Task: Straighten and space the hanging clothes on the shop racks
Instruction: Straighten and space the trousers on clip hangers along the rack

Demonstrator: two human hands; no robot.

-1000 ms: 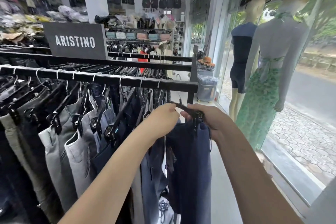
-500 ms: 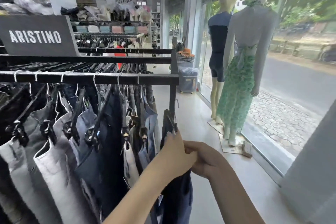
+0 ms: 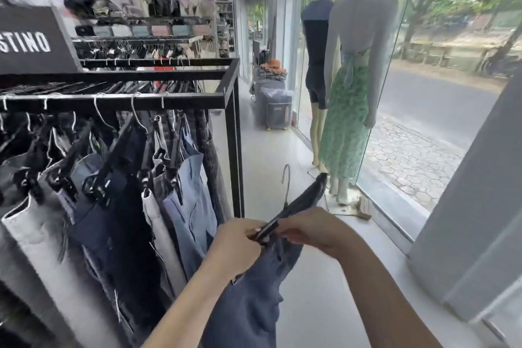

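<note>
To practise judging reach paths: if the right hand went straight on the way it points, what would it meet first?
Probably the left hand, gripping the same hanger just opposite the right hand; depth between them is unclear.

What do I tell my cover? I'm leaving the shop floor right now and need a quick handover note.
Left hand: grips the near end of the clip hanger.
Right hand: grips the same hanger's bar.
Things: dark blue trousers hang from it, off the rack rail, beyond its end post.
Done: that pair is off the rail.
Left: rehang it, then even out the bunched trousers on the rail.
</note>
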